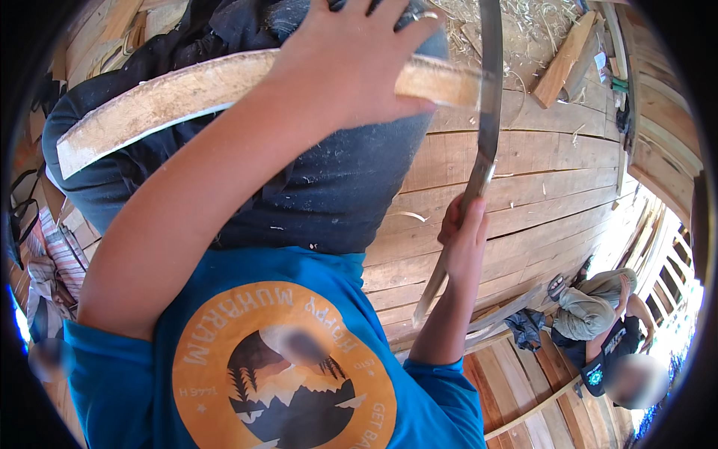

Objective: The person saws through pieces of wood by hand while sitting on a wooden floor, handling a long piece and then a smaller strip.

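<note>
A curved strip of pale wood (168,101) lies across my legs in dark trousers (307,194). My left hand (344,67) is clamped over it near its right end, with the fingers on the far side and the thumb on the near side. In my right hand (465,228) is the long handle of a machete (490,82), its dark blade pointing away from me. The blade overlaps the strip's right end; whether the two touch I cannot tell. Part of the strip is hidden under my left hand and forearm.
Wood shavings (516,30) litter the plank floor (538,165). A wooden block (566,60) lies at the far right. Another person (591,314) sits at the lower right, near stacked boards (535,389). At the left edge is a striped sack (63,247).
</note>
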Action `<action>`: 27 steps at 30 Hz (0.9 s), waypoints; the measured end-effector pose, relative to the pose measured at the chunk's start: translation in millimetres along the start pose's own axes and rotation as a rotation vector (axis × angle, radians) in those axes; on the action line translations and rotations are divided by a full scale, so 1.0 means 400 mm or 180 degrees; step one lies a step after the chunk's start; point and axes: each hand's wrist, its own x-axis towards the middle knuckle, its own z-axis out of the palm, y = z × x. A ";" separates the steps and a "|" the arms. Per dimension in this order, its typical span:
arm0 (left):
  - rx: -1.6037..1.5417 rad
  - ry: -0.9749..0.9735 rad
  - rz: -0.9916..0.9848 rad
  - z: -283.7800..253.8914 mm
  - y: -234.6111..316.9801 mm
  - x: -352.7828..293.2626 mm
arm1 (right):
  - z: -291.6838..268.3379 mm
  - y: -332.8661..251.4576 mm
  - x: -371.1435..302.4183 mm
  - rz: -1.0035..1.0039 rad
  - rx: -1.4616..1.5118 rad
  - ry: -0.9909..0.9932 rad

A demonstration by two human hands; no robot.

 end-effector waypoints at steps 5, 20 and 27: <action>0.0063 -0.0350 -0.0037 -0.038 0.021 0.007 | -0.014 0.070 -0.040 0.0056 0.0356 0.0043; -0.0087 -0.0427 -0.0221 -0.047 0.038 0.014 | -0.060 0.129 -0.093 -0.0130 0.0080 -0.0061; -0.0317 -0.0303 -0.0142 -0.074 0.045 0.013 | 0.023 -0.027 0.115 -0.0492 0.0048 0.0002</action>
